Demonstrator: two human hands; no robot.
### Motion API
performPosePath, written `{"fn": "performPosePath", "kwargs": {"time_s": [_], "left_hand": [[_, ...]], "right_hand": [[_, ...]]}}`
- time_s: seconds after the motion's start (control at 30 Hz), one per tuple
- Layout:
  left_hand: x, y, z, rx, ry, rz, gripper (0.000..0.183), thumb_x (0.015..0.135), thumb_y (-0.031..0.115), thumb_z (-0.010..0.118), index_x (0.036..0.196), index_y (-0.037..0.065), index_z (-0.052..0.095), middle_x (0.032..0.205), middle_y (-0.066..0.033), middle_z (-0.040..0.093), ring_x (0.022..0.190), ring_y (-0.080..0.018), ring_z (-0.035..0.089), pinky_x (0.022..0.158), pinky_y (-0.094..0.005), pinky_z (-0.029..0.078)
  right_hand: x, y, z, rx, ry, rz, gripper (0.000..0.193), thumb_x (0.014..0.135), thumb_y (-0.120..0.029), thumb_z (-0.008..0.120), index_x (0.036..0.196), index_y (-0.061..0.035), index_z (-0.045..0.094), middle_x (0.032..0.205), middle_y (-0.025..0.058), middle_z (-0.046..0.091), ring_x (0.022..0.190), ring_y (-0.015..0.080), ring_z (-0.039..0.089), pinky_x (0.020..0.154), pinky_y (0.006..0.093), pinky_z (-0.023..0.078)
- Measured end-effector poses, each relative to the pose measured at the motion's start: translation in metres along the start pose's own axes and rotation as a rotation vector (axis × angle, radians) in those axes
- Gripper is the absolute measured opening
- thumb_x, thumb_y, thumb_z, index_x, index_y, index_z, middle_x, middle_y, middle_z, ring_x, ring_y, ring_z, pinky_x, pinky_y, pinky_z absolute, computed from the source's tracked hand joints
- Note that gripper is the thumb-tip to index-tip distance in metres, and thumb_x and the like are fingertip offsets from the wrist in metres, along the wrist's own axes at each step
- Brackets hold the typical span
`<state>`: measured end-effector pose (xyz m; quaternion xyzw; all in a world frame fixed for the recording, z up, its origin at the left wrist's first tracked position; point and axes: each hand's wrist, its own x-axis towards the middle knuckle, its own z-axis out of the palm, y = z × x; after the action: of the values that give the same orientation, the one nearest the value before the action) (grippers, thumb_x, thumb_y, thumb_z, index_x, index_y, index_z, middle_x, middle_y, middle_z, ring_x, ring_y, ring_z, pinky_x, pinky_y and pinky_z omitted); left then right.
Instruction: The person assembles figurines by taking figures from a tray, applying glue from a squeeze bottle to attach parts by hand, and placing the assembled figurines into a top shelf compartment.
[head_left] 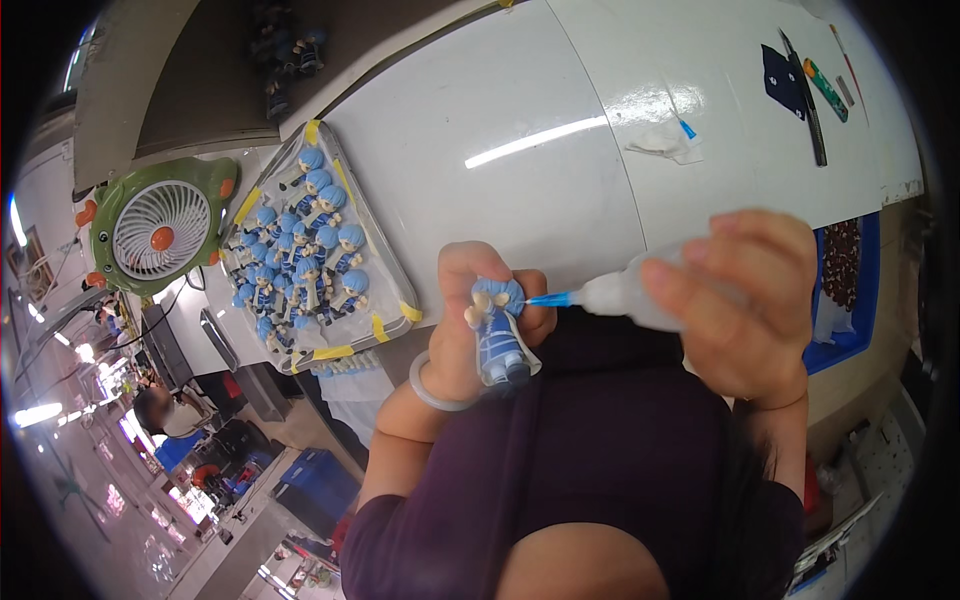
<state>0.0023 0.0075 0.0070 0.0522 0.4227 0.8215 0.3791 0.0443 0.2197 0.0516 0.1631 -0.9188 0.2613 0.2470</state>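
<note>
My left hand [464,300] is closed on a small figurine [498,335] with blue hair and a blue checked outfit, held upright over the table's near edge. A pale bangle [430,388] circles that wrist. In my right hand [748,300] is a white squeeze bottle [630,293] with a blue needle tip [551,299]. The bottle lies nearly level, its tip pointing left at the figurine's hair. Whether the needle touches the hair I cannot tell. My fingers partly hide the bottle's body.
Several similar figurines crowd a tray [375,240] edged with yellow tape at the left, beside a green fan [160,228]. On the white table [500,110] lie a loose blue needle tip [687,129], a black pen-like tool [817,135] and a green cutter [826,90]. A blue bin [868,290] stands at the right.
</note>
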Motion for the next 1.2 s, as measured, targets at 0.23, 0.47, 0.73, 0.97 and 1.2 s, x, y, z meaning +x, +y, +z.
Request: {"fn": "performPosePath", "kwargs": {"time_s": [0.23, 0.47, 0.73, 0.97, 1.2], "left_hand": [[0.006, -0.004, -0.007, -0.109, -0.232, 0.14, 0.023, 0.088, 0.038, 0.034, 0.099, 0.018, 0.033, 0.061, -0.0075, 0.036, 0.047, -0.013, 0.029, 0.048, -0.0263, 0.029], [0.007, -0.001, -0.008, -0.086, -0.254, 0.135, 0.013, 0.089, 0.028, 0.034, 0.099, 0.019, 0.033, 0.06, -0.007, 0.035, 0.047, -0.0133, 0.028, 0.048, -0.0273, 0.028], [0.007, 0.002, -0.007, -0.166, -0.272, 0.091, 0.017, 0.089, 0.034, 0.032, 0.098, 0.019, 0.034, 0.059, -0.0062, 0.033, 0.045, -0.0143, 0.028, 0.047, -0.0291, 0.027], [0.007, 0.002, -0.009, -0.147, -0.29, 0.104, 0.015, 0.09, 0.032, 0.031, 0.098, 0.02, 0.034, 0.059, -0.0062, 0.033, 0.046, -0.0143, 0.029, 0.048, -0.0288, 0.028], [0.006, 0.001, -0.007, -0.127, -0.269, 0.131, 0.021, 0.089, 0.037, 0.032, 0.097, 0.018, 0.033, 0.061, -0.0071, 0.035, 0.047, -0.0139, 0.029, 0.049, -0.0285, 0.029]], "right_hand": [[-0.014, 0.026, 0.025, 0.512, 0.223, 0.476, 0.04, 0.055, 0.011, 0.061, 0.091, -0.0042, 0.062, 0.088, 0.0057, 0.052, 0.083, 0.0164, 0.051, 0.071, 0.0249, 0.043], [-0.022, 0.028, 0.035, 0.739, 0.15, 0.537, 0.036, 0.058, 0.007, 0.062, 0.093, -0.0032, 0.061, 0.091, 0.006, 0.051, 0.084, 0.0155, 0.051, 0.074, 0.0257, 0.043], [-0.026, 0.029, 0.041, 0.916, 0.065, 0.596, 0.034, 0.062, 0.001, 0.065, 0.095, -0.0031, 0.059, 0.089, 0.0064, 0.053, 0.084, 0.0156, 0.051, 0.076, 0.0264, 0.041], [-0.027, 0.027, 0.043, 0.936, 0.04, 0.583, 0.033, 0.063, -0.001, 0.065, 0.096, -0.0023, 0.058, 0.09, 0.0065, 0.053, 0.085, 0.0154, 0.05, 0.076, 0.0258, 0.04], [-0.026, 0.024, 0.045, 0.971, 0.013, 0.601, 0.033, 0.063, -0.001, 0.066, 0.096, -0.0021, 0.058, 0.091, 0.0062, 0.052, 0.086, 0.015, 0.049, 0.077, 0.0249, 0.039]]}}
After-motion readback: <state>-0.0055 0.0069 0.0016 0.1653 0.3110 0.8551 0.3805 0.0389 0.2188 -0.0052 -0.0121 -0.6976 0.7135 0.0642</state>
